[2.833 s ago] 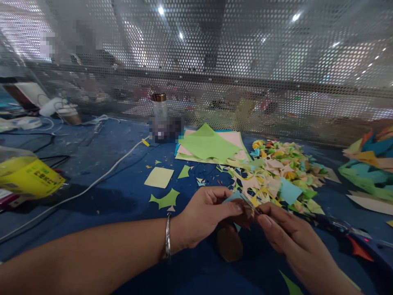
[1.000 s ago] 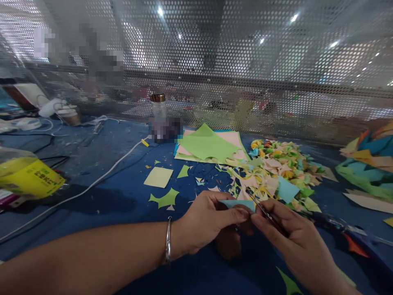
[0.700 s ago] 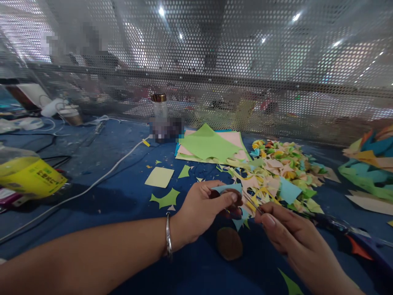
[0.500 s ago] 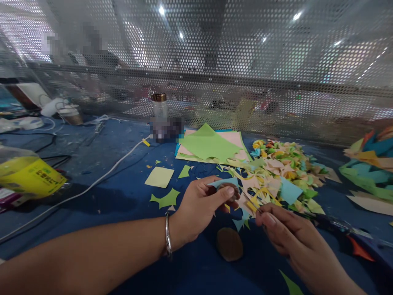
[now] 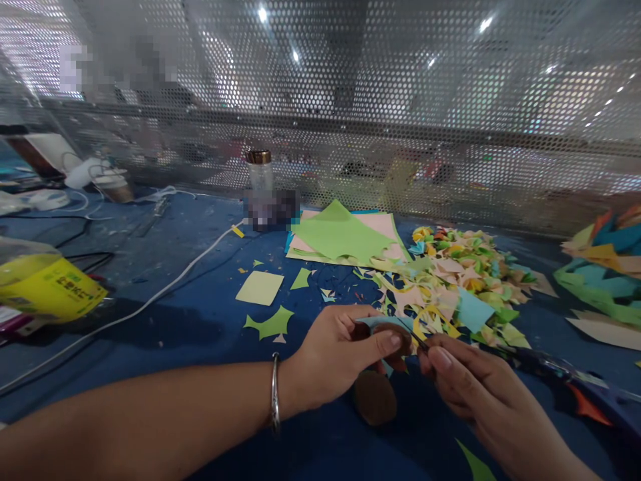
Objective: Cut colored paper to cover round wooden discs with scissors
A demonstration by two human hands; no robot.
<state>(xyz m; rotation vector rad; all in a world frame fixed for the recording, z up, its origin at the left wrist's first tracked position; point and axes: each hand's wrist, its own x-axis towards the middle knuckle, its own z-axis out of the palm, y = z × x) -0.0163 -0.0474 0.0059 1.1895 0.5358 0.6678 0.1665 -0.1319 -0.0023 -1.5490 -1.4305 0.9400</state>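
My left hand [image 5: 340, 354], with a silver bracelet at the wrist, pinches a brown round piece [image 5: 393, 331] together with a light blue paper [image 5: 375, 321] behind it. Close on its right, my right hand [image 5: 475, 384] holds a thin dark metal tool [image 5: 414, 334], which looks like tweezers or small scissors. The tool's tip reaches the edge of the blue paper. Below my left fingers, another brown oval piece [image 5: 375, 399] lies on the blue table.
Stacked coloured sheets [image 5: 345, 230] lie behind my hands, beside a heap of paper scraps [image 5: 465, 267]. A jar [image 5: 260, 174] stands further back. At the left are a white cable [image 5: 165, 292] and a yellow package [image 5: 50, 284]; a dark tool [image 5: 555, 374] lies at the right.
My left hand has moved right and slightly down with the brown piece and blue paper, closer to my right hand. The blue paper now meets the tool's tip. My right hand is nearly unmoved.
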